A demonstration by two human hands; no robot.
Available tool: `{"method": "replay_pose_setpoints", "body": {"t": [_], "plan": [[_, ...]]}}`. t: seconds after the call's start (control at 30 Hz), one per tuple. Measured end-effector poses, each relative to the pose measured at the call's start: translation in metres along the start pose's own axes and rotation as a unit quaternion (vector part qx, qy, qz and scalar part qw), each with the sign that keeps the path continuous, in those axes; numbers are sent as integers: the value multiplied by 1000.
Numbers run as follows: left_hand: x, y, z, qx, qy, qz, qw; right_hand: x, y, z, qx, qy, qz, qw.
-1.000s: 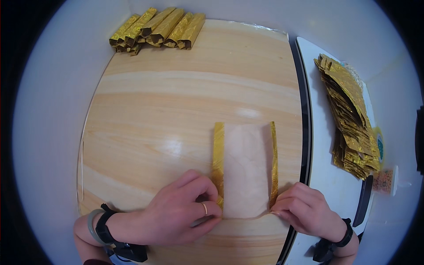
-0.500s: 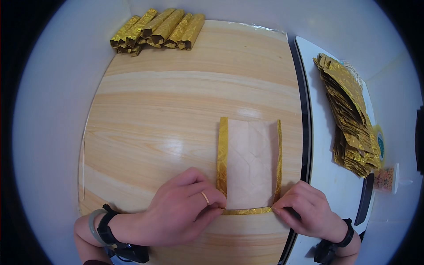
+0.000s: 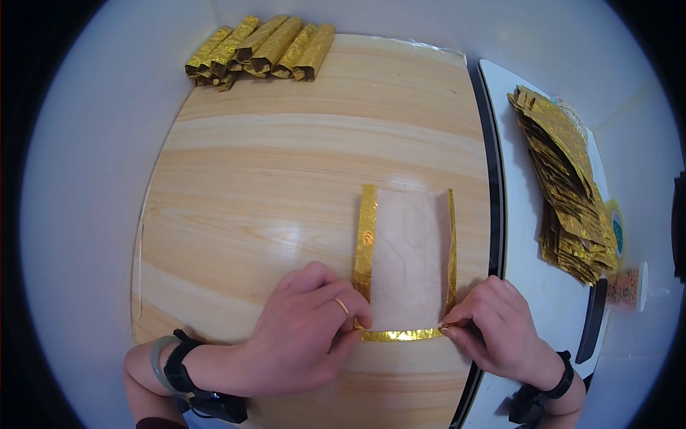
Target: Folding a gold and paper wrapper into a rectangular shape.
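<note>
A sheet of gold foil paper (image 3: 409,257) lies with its plain pale side up on the wood-grain board. Gold strips are folded in along its left and right sides, and another runs across the near edge. My left hand (image 3: 314,325), with a ring on one finger, pinches the sheet's near left corner. At the near right corner, my right hand (image 3: 493,325) pinches the paper between thumb and forefinger. The fingertips hide both corners.
Several rolled gold paper tubes (image 3: 266,46) lie at the board's far left (image 3: 286,143). On a white surface to the right rests a stack of gold paper sheets (image 3: 564,186), with a small clear cup of coloured bits (image 3: 626,286) near it.
Both hands have shifted slightly away from me with the sheet. The near gold strip now shows wider and brighter.
</note>
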State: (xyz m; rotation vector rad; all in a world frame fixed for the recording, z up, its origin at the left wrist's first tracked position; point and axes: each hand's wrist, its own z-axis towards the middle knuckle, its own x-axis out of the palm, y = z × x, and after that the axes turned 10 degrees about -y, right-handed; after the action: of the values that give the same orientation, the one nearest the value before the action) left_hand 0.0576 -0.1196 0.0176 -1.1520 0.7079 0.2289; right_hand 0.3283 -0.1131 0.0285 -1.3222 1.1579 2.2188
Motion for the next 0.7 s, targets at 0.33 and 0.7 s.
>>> {"method": "replay_pose_setpoints", "body": {"t": [0.33,0.7], "plan": [[6,11,-10,187,26,127,974,-5,0,-5,-218,10,-91,972],[0,4,-14,319,43,305,896,-8,21,-16,-233,53,-235,942]]}}
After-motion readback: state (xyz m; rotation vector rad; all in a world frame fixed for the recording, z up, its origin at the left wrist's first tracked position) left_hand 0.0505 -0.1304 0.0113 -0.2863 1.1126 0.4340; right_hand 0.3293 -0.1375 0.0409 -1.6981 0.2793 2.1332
